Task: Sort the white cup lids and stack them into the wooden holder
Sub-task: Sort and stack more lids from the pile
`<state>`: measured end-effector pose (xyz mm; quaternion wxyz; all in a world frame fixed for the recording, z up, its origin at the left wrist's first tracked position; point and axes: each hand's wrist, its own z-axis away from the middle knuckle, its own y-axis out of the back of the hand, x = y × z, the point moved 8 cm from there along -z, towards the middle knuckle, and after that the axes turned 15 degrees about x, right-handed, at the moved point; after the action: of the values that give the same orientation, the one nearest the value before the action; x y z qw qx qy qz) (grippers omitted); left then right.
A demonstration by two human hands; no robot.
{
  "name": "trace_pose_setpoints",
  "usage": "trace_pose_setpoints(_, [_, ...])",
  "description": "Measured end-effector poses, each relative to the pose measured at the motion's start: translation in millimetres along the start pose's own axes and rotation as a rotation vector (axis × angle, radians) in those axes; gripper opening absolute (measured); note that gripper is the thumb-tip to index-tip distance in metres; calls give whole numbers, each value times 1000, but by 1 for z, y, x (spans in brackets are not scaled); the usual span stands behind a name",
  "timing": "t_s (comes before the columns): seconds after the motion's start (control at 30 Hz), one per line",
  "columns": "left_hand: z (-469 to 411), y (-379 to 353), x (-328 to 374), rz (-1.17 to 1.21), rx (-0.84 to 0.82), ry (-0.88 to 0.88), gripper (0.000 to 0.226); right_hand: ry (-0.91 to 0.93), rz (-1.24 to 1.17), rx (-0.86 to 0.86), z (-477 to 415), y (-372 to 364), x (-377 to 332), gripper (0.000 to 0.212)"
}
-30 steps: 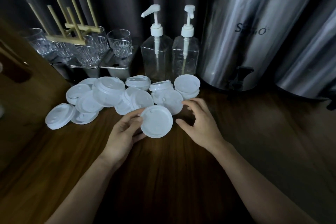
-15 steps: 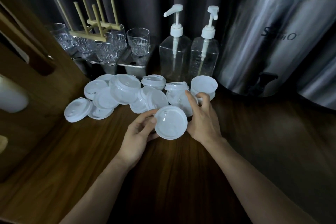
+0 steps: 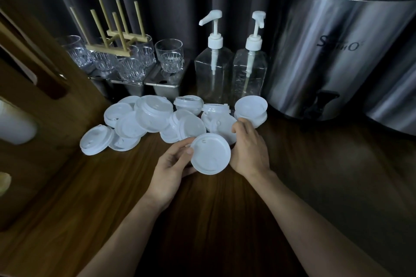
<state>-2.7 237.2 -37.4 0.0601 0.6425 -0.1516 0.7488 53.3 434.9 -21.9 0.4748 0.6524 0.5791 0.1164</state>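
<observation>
My left hand (image 3: 172, 163) holds a white cup lid (image 3: 210, 154) by its left rim, thumb on top, tilted above the dark wooden counter. Behind that lid my right hand (image 3: 248, 148) curls its fingers over another white lid (image 3: 217, 122) in the pile. Several more white lids (image 3: 139, 122) lie scattered and overlapping across the counter to the left. A wooden holder (image 3: 29, 69) with a dark slot stands at the left edge; a white shape (image 3: 15, 125) shows low in it.
A wooden peg rack (image 3: 114, 36) sits on glasses (image 3: 168, 55) over steel trays at the back. Two clear pump bottles (image 3: 213, 72) stand behind the lids. Two large steel urns (image 3: 333, 56) fill the right side. Dark curtain behind.
My right hand moved forward from the bare counter onto a lid in the pile and curled round it. The left hand kept its lid. The view shifted left, showing the wooden holder.
</observation>
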Motion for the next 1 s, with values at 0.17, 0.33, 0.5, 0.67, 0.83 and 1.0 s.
trace_pose_setpoints(0.17, [1,2,0,9,2,0,39,-100,-88,21,0,7,2,40])
trace_pose_setpoints(0.33, [0,2,0,15,0,4,40,-266,-369,112,16,26,20,92])
trace_pose_setpoints(0.5, [1,1,0,-1,0,7,38,-285,-759,156,37,43,28,99])
trace_pose_setpoints(0.67, [2,-1,1,-32,-8,-1,28,-291,-907,223,46,62,24,94])
trace_pose_setpoints(0.83, [6,-8,5,-70,-62,-37,29,-246,-905,104,52,58,13,95])
trace_pose_setpoints(1.0, [9,-16,5,-111,-119,-52,32,-127,-802,-77,57,47,1,99])
